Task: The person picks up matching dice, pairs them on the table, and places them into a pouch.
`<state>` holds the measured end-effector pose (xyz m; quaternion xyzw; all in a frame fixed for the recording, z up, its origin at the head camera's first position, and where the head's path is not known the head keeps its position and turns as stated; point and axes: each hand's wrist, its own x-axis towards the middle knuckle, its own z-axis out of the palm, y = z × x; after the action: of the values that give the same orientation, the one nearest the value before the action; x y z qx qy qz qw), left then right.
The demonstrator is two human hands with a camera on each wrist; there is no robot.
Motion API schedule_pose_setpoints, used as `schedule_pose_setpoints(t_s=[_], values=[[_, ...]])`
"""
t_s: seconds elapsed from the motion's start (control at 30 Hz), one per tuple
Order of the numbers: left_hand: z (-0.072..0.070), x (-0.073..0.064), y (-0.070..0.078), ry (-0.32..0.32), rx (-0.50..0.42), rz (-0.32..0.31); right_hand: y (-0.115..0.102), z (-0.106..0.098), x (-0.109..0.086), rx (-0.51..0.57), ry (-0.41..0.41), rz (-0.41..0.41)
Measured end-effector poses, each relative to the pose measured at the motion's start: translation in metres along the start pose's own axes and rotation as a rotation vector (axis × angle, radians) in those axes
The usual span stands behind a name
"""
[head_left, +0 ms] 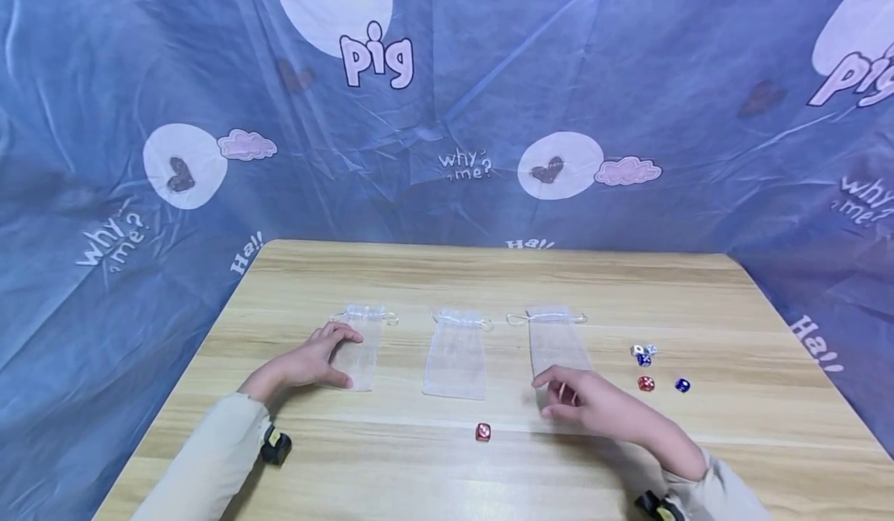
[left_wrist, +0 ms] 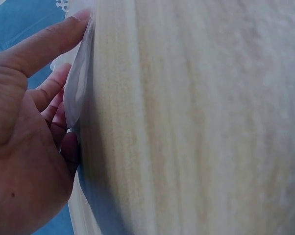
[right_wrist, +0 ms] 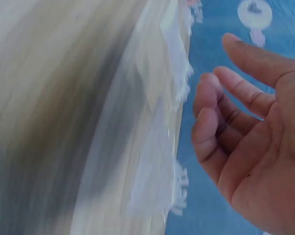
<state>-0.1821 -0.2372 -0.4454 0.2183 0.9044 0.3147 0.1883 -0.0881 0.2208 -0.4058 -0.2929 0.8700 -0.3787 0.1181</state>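
Observation:
My left hand (head_left: pixel 314 359) rests at the left sheer white drawstring bag (head_left: pixel 366 354), its thumb at the bag's near end and its fingers spread along the left side. In the left wrist view, the bag's pale fabric (left_wrist: pixel 80 90) rises between thumb and fingers. A similar middle bag (head_left: pixel 455 359) lies flat beside it. Over the near end of the right bag (head_left: pixel 556 341) hovers my right hand (head_left: pixel 594 403), fingers loosely bent and holding nothing; the right wrist view shows its empty palm. A red die (head_left: pixel 483 432) lies on the near side of the middle bag.
At the right of the wooden table (head_left: pixel 391 474) are another red die (head_left: pixel 646 383), a blue die (head_left: pixel 682 385), and a small cluster of white dice (head_left: pixel 637 350) with a blue die (head_left: pixel 643 360). A blue printed cloth (head_left: pixel 433 117) hangs behind and beside the table.

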Motion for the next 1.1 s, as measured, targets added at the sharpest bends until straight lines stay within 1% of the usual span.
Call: schedule_pose_setpoints(t_s=[0.1, 0.27, 0.47, 0.67, 0.7, 0.8, 0.97, 1.1], values=[[0.0, 0.0, -0.001, -0.003, -0.005, -0.002, 0.009, -0.012, -0.011, 0.017, 0.06, -0.011], [0.0, 0.0, -0.002, -0.001, -0.01, -0.006, 0.024, -0.031, -0.028, 0.034, 0.137, 0.036], [-0.001, -0.001, -0.003, -0.007, -0.005, -0.017, 0.042, -0.047, -0.048, 0.07, 0.187, 0.104], [0.001, 0.004, -0.001, -0.02, -0.011, -0.017, 0.059, -0.061, -0.076, 0.093, 0.222, 0.179], [0.002, 0.004, -0.001, -0.02, -0.015, -0.017, 0.062, -0.062, -0.081, 0.091, 0.223, 0.201], [0.002, 0.005, -0.001, -0.017, -0.02, -0.021, 0.07, -0.064, -0.09, 0.084, 0.236, 0.228], [0.001, 0.003, -0.002, -0.019, -0.019, -0.033, 0.085, -0.062, -0.1, 0.064, 0.279, 0.228], [0.001, 0.003, -0.001, -0.021, -0.019, -0.026, 0.094, -0.06, -0.104, 0.094, 0.285, 0.246]])
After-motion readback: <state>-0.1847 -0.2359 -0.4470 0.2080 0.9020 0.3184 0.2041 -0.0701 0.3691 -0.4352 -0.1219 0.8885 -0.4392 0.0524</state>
